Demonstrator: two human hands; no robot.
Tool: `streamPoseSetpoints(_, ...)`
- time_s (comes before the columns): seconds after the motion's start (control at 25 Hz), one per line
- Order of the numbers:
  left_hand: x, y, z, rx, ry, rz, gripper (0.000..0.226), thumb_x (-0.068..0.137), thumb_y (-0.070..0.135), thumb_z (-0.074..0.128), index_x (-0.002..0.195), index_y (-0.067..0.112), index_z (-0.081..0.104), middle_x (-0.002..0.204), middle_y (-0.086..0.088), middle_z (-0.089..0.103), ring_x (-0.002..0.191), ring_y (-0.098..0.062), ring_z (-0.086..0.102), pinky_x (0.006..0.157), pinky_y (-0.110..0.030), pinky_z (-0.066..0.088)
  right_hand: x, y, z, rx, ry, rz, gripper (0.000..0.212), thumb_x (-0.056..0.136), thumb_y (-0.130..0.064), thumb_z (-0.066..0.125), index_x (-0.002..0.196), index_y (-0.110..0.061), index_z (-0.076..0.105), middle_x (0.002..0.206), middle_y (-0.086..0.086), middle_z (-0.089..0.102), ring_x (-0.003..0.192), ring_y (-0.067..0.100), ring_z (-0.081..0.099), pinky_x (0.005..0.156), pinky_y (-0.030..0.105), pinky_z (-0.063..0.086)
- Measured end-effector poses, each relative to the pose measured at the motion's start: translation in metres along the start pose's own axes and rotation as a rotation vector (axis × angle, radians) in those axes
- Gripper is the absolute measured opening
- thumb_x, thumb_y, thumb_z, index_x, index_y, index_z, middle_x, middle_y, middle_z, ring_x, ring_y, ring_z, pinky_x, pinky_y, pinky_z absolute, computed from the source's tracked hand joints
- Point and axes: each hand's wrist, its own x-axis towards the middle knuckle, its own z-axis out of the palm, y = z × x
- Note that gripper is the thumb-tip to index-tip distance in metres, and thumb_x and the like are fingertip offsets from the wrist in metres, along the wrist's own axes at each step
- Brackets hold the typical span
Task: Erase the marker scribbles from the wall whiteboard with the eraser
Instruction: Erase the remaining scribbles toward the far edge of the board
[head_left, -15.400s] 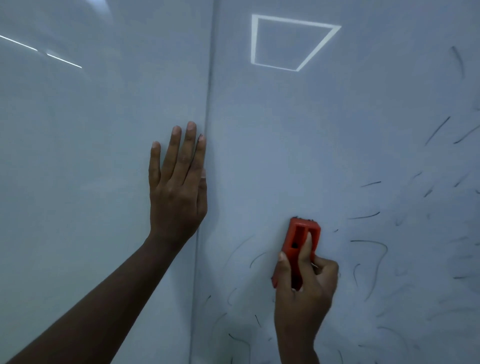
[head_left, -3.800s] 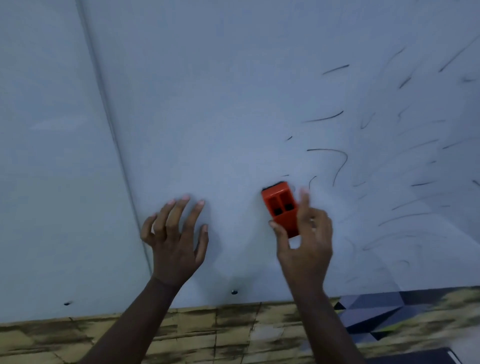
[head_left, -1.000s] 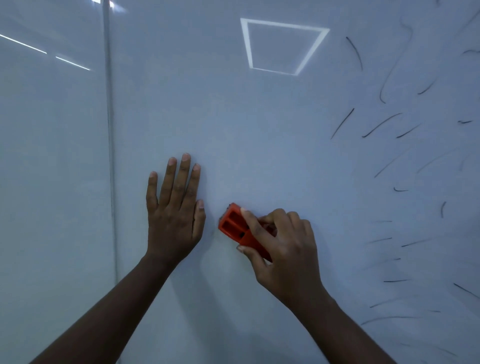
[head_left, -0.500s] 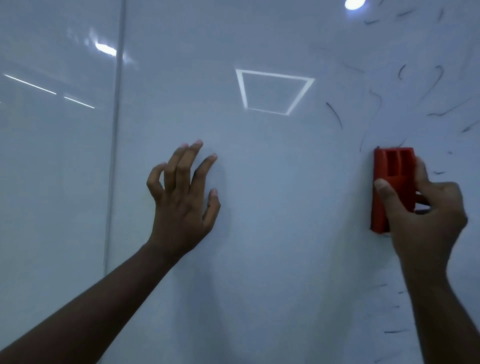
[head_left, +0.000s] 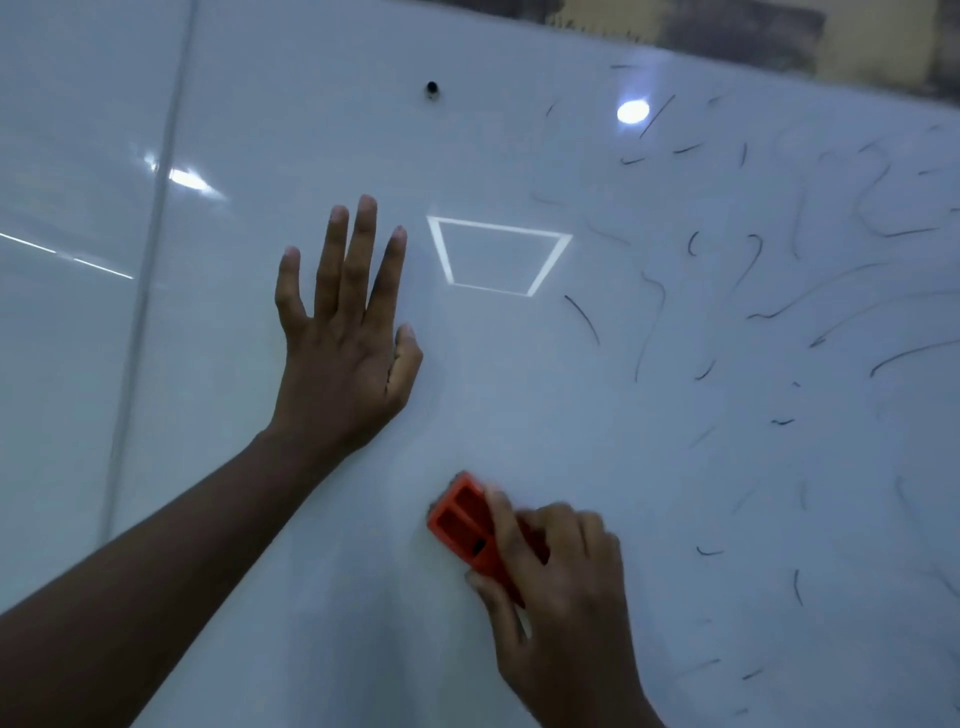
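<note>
Holding the orange eraser (head_left: 470, 525) against the whiteboard (head_left: 519, 395) at lower centre of the frame, the right hand (head_left: 561, 587) has its grip curled round it, blurred and hiding the eraser's lower end. Left hand (head_left: 345, 343), grip wide, lies flat on the board at centre left. Thin marker scribbles (head_left: 779, 312) fill the right side, some too faint to trace.

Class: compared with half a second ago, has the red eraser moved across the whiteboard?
Yes. The eraser now sits below the square light reflection, down-left of where it was.
</note>
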Motion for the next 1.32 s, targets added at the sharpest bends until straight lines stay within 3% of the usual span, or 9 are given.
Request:
streamPoseSetpoints(0.2,-0.002,-0.002,0.002,0.004,-0.017,0.027,0.075,0.103,0.035,0.034,0.171,0.010,0.013,0.179,-0.013,0.004,0.166,-0.030,0.003,0.128,-0.066,0.011,0.017,0.018,0.004,-0.100,0.060,-0.138,0.054,0.093,-0.034,0.060,0.142,-0.010,0.062,0.134,0.009,0.058,0.116,0.031,0.054,0.089,0.046,0.045)
streamPoseSetpoints(0.36,-0.002,-0.001,0.004,-0.011,-0.004,0.042,0.071,0.104,0.031,0.034,0.169,0.008,0.022,0.178,-0.011,0.014,0.165,-0.028,0.012,0.128,-0.066,0.014,0.069,0.063,-0.011,-0.120,0.160,-0.178,0.050,0.096,-0.019,0.061,0.146,-0.016,0.058,0.137,0.011,0.057,0.111,0.035,0.055,0.089,0.045,0.039)
streamPoseSetpoints(0.6,-0.001,0.000,0.005,-0.003,0.025,0.044,0.069,0.104,0.031,0.034,0.168,0.007,0.027,0.177,-0.011,0.018,0.164,-0.029,0.018,0.127,-0.066,0.017,0.106,0.155,-0.043,-0.171,0.489,0.201,0.049,0.098,-0.023,0.063,0.146,-0.014,0.058,0.121,0.017,0.055,0.100,0.037,0.050,0.082,0.049,0.046)
streamPoseSetpoints(0.8,-0.003,0.003,0.008,0.009,0.029,0.037,0.070,0.103,0.031,0.034,0.168,0.006,0.026,0.178,-0.011,0.017,0.165,-0.029,0.018,0.127,-0.066,0.018,0.126,0.132,-0.027,-0.085,0.656,0.441,0.049,0.095,-0.026,0.064,0.143,-0.015,0.061,0.116,0.012,0.052,0.099,0.031,0.046,0.078,0.052,0.051)
streamPoseSetpoints(1.08,-0.002,0.001,0.008,-0.019,0.034,0.036,0.070,0.104,0.035,0.035,0.167,0.007,0.028,0.177,-0.011,0.018,0.164,-0.029,0.018,0.127,-0.067,0.022,0.139,0.029,0.019,-0.061,0.323,-0.094,0.052,0.096,-0.032,0.061,0.145,-0.015,0.059,0.115,0.013,0.057,0.095,0.031,0.053,0.078,0.043,0.047)
streamPoseSetpoints(1.32,0.000,0.003,0.002,-0.039,0.048,0.022,0.071,0.100,0.037,0.040,0.165,0.008,0.036,0.175,-0.011,0.026,0.162,-0.029,0.027,0.126,-0.063,0.025,0.174,0.071,-0.012,-0.186,0.244,-0.381,0.046,0.100,-0.032,0.060,0.142,-0.013,0.062,0.118,0.016,0.060,0.095,0.034,0.056,0.074,0.046,0.048)
